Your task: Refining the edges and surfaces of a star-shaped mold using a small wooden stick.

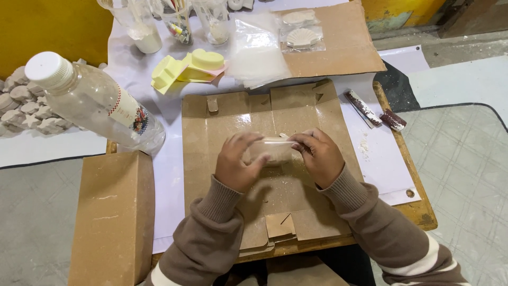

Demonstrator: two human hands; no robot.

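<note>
Two hands, both at work over the flattened cardboard sheet [222,127] at the centre of the counter [418,212]; left hand [236,161] curled around the left side of one small pale block [271,150], fingers closed on it; right hand [319,155] closed on the block's right side, fingertips pinching at its top edge, where one thin pale strip lies across it; block held just above the sheet, between the two hands.

One clear plastic bottle [95,100] with white cap, lying tilted at far left; one upright brown cardboard box [114,217] at near left; two yellow moulds [188,68] on a pink sheet, far of the cardboard sheet; three clear cups [143,24] along the far edge, their contents hard to make out; one stack of clear plastic bags [256,53] right of the moulds; two bagged white shell-shaped casts [301,36] on a second cardboard piece [344,47] at far right; two dark speckled sticks [365,108] on the white sheet [381,164] at right; one heap of pale star-like casts [24,108] at the far left edge, too many and too crowded to count.
</note>
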